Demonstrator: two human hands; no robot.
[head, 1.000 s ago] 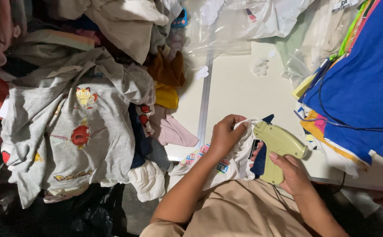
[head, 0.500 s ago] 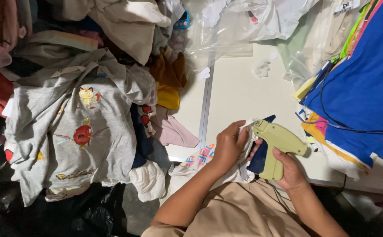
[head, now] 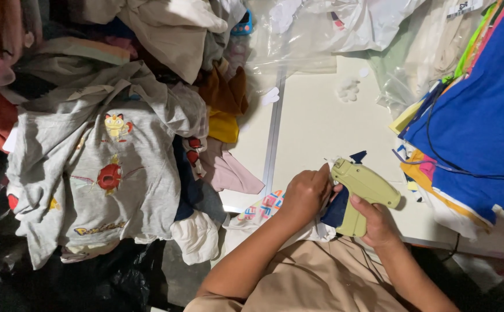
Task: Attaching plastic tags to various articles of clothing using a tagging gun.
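Note:
My left hand (head: 305, 193) is clenched on a bunched white garment (head: 262, 212) with a colourful print and a dark blue part (head: 336, 211), pressing it at the front edge of the white table (head: 315, 124). My right hand (head: 373, 222) grips the handle of a pale green tagging gun (head: 363, 186). The gun's nose touches the cloth right beside my left fingers. Most of the garment hangs over my lap in tan clothing.
A grey printed shirt (head: 105, 173) lies on a heap of mixed clothes at the left. Folded blue and multicoloured garments (head: 471, 124) are stacked at the right with a dark cord across them. Clear plastic bags (head: 333, 29) lie at the back of the table.
My left hand has slid down and closed more tightly over the white cloth, covering it. The gun has shifted slightly down and left, closer against my left hand.

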